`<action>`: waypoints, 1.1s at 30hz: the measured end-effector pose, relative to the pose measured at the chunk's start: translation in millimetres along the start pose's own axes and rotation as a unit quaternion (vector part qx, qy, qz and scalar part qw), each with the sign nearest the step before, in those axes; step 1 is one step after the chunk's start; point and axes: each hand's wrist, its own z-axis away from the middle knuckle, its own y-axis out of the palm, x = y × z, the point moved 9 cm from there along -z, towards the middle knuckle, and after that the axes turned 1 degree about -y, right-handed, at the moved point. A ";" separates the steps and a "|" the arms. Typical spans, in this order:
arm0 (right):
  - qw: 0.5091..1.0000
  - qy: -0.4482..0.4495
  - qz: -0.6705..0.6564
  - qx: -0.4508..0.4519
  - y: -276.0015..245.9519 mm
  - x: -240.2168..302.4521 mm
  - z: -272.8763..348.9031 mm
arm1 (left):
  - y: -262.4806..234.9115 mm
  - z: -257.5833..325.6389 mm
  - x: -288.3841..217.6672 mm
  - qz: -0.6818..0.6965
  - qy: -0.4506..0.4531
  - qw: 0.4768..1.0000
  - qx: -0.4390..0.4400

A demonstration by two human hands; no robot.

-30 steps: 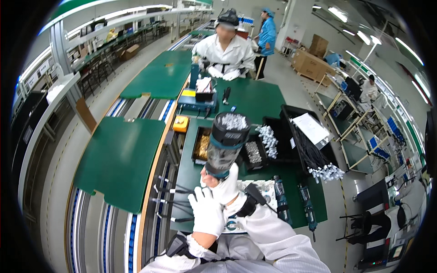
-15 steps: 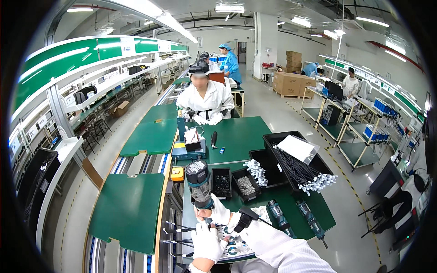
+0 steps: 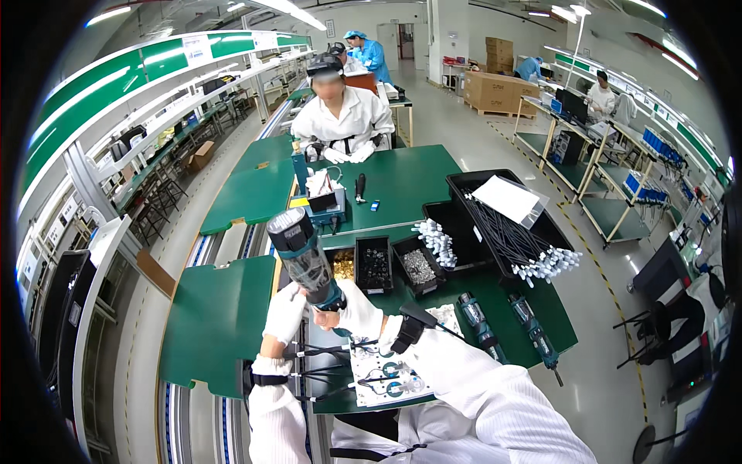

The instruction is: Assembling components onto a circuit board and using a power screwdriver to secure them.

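Note:
Gloved in white, my right hand (image 3: 357,311) is closed around the lower body of a cordless electric screwdriver (image 3: 308,261), held tilted with its dark battery end up and left. My left hand (image 3: 284,313), also gloved, is right beside the tool; its fingertips are hidden behind it. Below both hands lies a white panel (image 3: 366,391) with round teal-and-white parts. Black cables (image 3: 321,374) run from the panel's left side past my left wrist. My right forearm covers part of the panel, and the screwdriver's tip is hidden.
Black bins hold gold-coloured parts (image 3: 343,267), dark parts (image 3: 376,263) and silver parts (image 3: 418,265). Farther right, a black tray (image 3: 456,181) holds white-tipped black cables. Two more cordless screwdrivers (image 3: 481,325) (image 3: 533,329) lie on the right. A co-worker (image 3: 344,120) sits across the green table.
My right hand has raised the screwdriver and tilted it leftward. My left hand has moved up and left, off the panel to beside the tool. The view has shifted too.

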 end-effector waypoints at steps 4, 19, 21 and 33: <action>0.982 -0.078 0.132 -0.115 -31.9 100.4 38.9 | 82.1 -45.5 26.6 -0.038 0.036 0.992 0.113; 0.578 0.495 0.559 -0.328 -242.1 11.1 388.5 | 231.7 -117.1 74.0 -0.540 0.246 0.783 0.187; 0.564 0.455 0.624 -0.293 -258.3 -2.7 375.9 | 237.4 -123.2 71.8 -0.542 0.252 0.780 0.186; 0.782 0.214 0.585 -0.019 -249.9 -85.5 71.2 | 213.4 -130.8 51.4 -0.317 0.198 0.917 0.139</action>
